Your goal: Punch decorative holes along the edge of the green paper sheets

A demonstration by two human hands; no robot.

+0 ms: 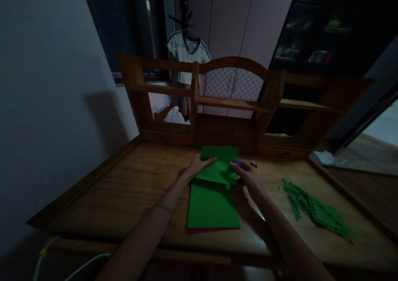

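A green sheet (219, 173) is held raised over a stack of green paper (213, 208) on the wooden desk, with a thin red layer showing under the stack's near edge. My left hand (199, 165) grips the sheet's left side, its thumb lying on top. Closed around a small purple tool (238, 163), my right hand (247, 173) is at the sheet's right edge. Small dark marks or holes run along the sheet's upper right edge. Just beyond my right hand lies a small red object (253, 164) with a white spot.
Green cut paper (320, 210) with rows of holes and loose strips lies on the desk's right side. A wooden shelf unit (231, 102) stands along the back. White cables (87, 264) hang at the lower left, by the desk's front edge (139, 252).
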